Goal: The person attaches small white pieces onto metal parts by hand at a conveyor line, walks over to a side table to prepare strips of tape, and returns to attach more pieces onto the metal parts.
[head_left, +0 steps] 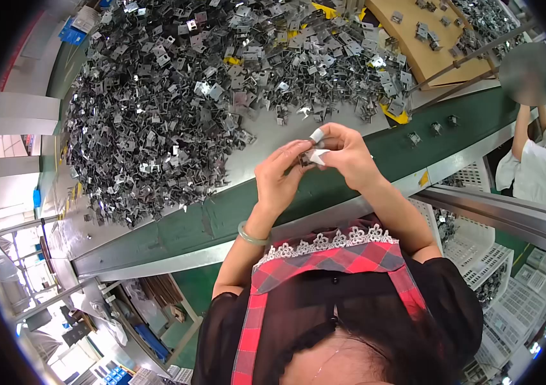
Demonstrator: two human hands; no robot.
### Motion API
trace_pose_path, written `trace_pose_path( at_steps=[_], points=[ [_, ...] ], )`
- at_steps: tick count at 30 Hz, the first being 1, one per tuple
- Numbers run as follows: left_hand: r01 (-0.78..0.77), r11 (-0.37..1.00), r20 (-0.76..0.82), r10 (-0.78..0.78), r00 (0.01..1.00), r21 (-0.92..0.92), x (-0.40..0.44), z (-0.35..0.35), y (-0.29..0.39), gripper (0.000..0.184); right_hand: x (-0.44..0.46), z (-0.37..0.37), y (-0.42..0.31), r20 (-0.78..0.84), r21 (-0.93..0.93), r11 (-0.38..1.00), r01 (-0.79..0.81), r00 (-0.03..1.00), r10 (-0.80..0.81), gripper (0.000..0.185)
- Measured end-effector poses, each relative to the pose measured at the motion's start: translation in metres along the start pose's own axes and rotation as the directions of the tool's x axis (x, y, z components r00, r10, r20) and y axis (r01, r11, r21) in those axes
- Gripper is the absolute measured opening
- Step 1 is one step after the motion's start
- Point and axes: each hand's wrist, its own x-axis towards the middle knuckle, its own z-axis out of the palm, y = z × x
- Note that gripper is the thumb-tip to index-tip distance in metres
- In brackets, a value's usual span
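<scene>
Both my hands meet above the green belt (221, 221), near the edge of the metal table. My left hand (279, 176), with a bangle on its wrist, pinches a small metal bracket (307, 158). From the other side my right hand (348, 157) closes on the same bracket with thumb and index finger, both wrapped in white tape. The fingers cover most of the piece, so its exact shape is hidden. Just beyond my hands lies a large heap of small bent metal brackets (157, 109).
Several assembled pieces (436, 128) sit on the belt to the right. A cardboard sheet (446, 70) at the back right carries more parts. White plastic crates (468, 250) stand below on the right. A co-worker in a white shirt (542, 170) is at the far right, beside a metal rail (504, 215).
</scene>
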Motion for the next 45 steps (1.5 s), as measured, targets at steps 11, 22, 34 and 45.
trace_pose_path(
  at_steps=[11,22,34,45],
  points=[
    [-0.098,0.974,0.09,0.081,0.993,0.203,-0.008,0.003,-0.008,0.039,-0.008,-0.002,0.014,-0.004,-0.591,0.784,0.191,0.971,-0.24,0.022],
    [-0.438,0.623,0.353,0.264,0.898,0.648,0.085,-0.036,-0.052,0.02,-0.023,-0.015,0.056,0.22,-0.934,0.234,0.269,0.951,-0.216,0.033],
    [-0.025,0.992,0.046,0.019,0.999,0.126,0.098,-0.018,-0.033,0.006,-0.008,-0.016,0.011,0.012,-0.791,0.534,0.298,0.88,-0.474,0.046],
    [0.525,0.371,0.337,-0.465,0.819,-0.766,0.032,-0.001,-0.01,0.014,-0.005,0.01,0.001,0.093,-0.606,0.424,0.673,0.589,-0.802,0.024]
  ],
)
